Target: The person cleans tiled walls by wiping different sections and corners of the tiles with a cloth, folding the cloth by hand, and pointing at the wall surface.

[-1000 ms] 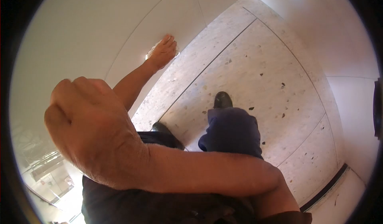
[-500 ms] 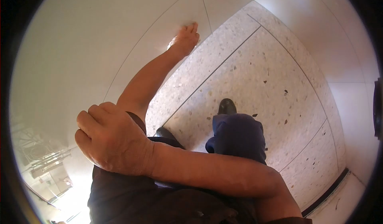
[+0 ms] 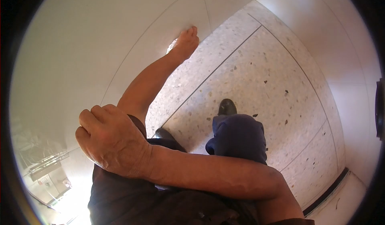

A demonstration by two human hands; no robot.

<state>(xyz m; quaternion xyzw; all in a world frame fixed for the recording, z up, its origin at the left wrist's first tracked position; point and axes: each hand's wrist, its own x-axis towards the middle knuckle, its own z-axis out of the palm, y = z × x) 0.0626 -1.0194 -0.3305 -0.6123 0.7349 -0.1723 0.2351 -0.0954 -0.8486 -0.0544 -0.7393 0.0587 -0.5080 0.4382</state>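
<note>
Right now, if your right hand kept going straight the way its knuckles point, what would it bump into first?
Probably the pale wall: my curled right hand points toward it, and nothing else shows between them. I can't tell how wide the gap is from this view.

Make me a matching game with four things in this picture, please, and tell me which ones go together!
Things:
1. left hand
2. right hand
3. trouser leg
4. floor

Clues:
A. dark blue
B. pale, with darker specks
C. stretched out to the wall, near the floor
D. low on the picture's left, fingers curled

Right pairs: 1-C, 2-D, 3-A, 4-B
</note>
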